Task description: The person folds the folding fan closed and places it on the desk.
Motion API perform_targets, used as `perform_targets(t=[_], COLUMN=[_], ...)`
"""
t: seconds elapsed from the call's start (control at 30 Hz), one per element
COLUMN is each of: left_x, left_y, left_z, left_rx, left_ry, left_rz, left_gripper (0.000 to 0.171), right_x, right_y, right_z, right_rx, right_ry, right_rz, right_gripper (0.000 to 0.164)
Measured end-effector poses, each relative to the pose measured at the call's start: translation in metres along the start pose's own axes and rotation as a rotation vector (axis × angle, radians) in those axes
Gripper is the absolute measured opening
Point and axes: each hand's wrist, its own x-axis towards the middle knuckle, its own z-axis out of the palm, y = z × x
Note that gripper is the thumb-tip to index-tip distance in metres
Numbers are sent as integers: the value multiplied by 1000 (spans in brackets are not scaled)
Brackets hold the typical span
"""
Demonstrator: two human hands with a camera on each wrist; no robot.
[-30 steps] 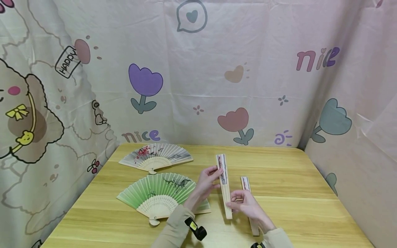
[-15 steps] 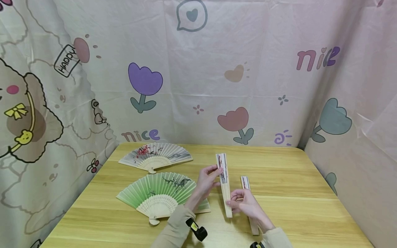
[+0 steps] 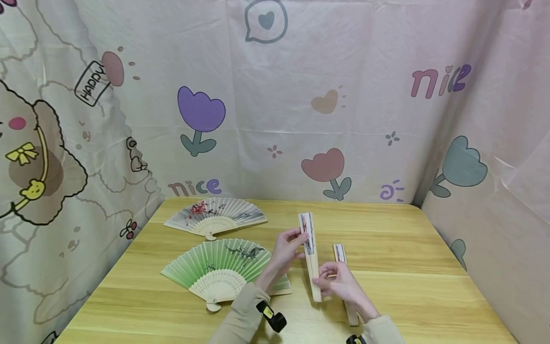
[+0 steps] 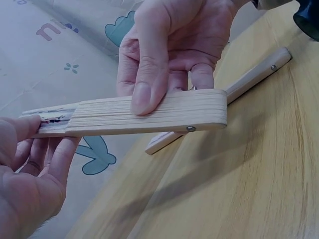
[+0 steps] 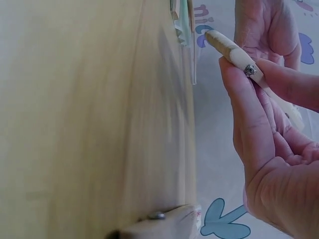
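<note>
Both hands hold one folded hand fan [image 3: 310, 253] above the table, its slats pressed together. My left hand [image 3: 285, 253] pinches the printed upper end between thumb and fingers. Lower down, my right hand [image 3: 341, 282] grips the bare wooden slats near the rivet, thumb on top in the left wrist view [image 4: 164, 59]. A metal rivet [image 5: 250, 70] shows at the fan's base in the right wrist view. A second folded fan [image 3: 351, 313] lies on the table under my right hand and wrist, which hide its middle.
A spread green fan [image 3: 215, 260] lies left of my left forearm, which covers part of it. Behind that one lies a spread grey-white fan [image 3: 210, 217] with red blossoms. Printed cloth [image 3: 275, 95] hangs behind the wooden table [image 3: 386, 239] and at both sides.
</note>
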Motion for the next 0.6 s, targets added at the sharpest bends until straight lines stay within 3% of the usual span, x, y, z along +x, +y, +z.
perform_targets(t=[0.33, 0.6], left_x=[0, 2], left_y=[-2, -1], left_z=[-3, -4], left_rx=[-58, -8], left_ry=[-29, -79], left_rz=[-38, -42], left_gripper=[36, 37], right_x=[6, 6], right_y=[19, 21], right_z=[-6, -9], right_rx=[21, 17], right_ry=[-43, -70], right_rz=[-12, -10], right_gripper=[29, 27])
